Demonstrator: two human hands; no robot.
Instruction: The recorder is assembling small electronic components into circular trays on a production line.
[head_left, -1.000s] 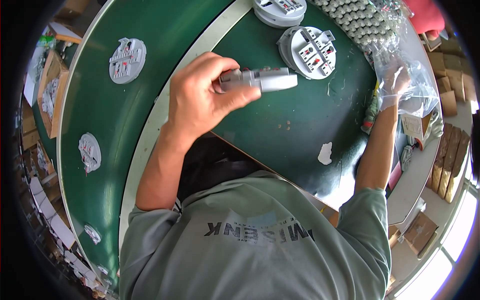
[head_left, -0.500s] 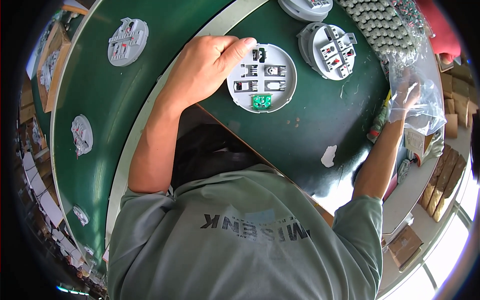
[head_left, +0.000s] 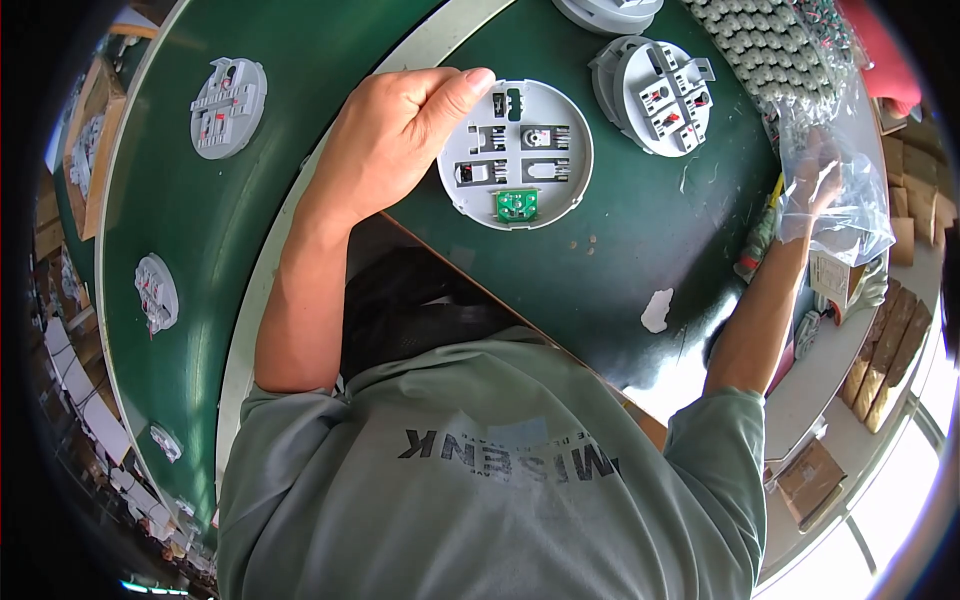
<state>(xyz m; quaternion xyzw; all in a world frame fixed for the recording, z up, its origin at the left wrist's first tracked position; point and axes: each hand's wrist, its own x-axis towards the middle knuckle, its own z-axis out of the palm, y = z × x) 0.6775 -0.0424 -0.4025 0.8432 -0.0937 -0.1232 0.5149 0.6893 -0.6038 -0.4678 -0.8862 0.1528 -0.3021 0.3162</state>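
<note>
1. I am holding a round grey housing [head_left: 516, 155] in the left hand [head_left: 395, 145], its fingers [head_left: 462, 96] clamping the rim; the open inner face, with a small green board, is facing up.
2. The housing is sitting over the near left corner of the dark green counter [head_left: 610, 250]; I am not managing to tell whether it is touching the surface.
3. The right hand [head_left: 822, 172] is showing through a clear plastic bag [head_left: 862, 215] by the counter's right edge; film is hiding its fingers, so I cannot tell their state.
4. Stacked grey discs [head_left: 665, 100] are lying toward the far edge, and pale round parts [head_left: 765, 45] are filling the far right corner.
5. A white scrap [head_left: 656, 311] is lying near the near edge, where glare is washing out the green.
6. Past the left edge, a pale border [head_left: 262, 310] is curving beside a green strip [head_left: 235, 250] carrying more grey units [head_left: 228, 108].
7. Around the room, a wooden box [head_left: 115, 165] is standing far left; cartons [head_left: 905, 190] and bright windows [head_left: 860, 550] are lining the right.
</note>
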